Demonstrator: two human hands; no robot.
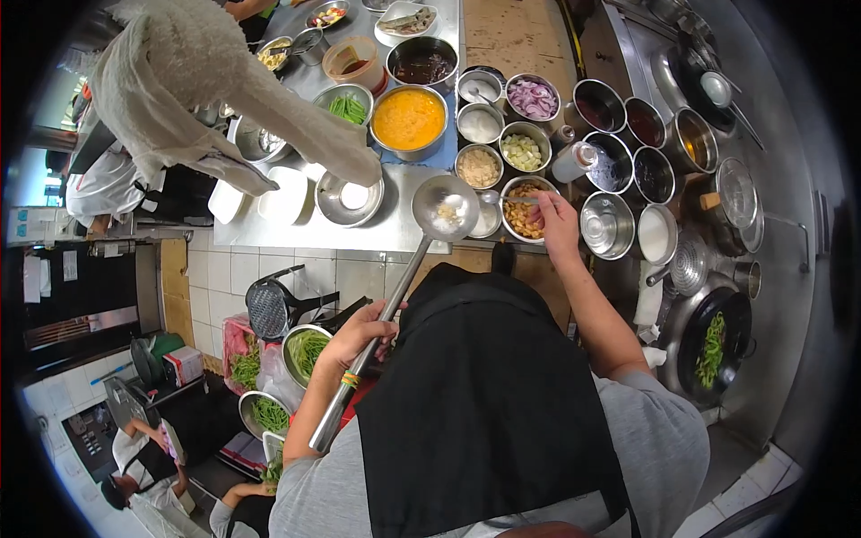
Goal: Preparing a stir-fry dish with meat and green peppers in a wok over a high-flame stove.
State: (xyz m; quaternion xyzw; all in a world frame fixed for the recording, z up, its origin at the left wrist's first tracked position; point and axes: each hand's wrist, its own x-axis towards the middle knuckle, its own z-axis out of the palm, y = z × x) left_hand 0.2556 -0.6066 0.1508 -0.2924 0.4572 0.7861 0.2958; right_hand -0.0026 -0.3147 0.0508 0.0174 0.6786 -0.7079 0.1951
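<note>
My left hand (368, 331) is closed around the handle of a steel ladle (446, 208), whose round bowl holds some white and pale yellow seasoning. Beneath the ladle bowl's right side a tub of white powder (485, 222) partly shows. My right hand (557, 218) holds a small metal spoon (514, 199) by its handle, the spoon's bowl near that tub. Under this hand is a container of brown chopped pieces (522, 214). Next to it are tubs of pale minced food (478, 167), chopped pale green vegetable (521, 151) and sliced red onion (533, 97).
A pot of orange liquid (409, 120) and a steel bowl (349, 199) stand on the metal table. White towelling (202, 74) hangs at upper left. Right are a squeeze bottle (574, 162), sauce pots and a wok with greens (712, 350). Other people are at lower left.
</note>
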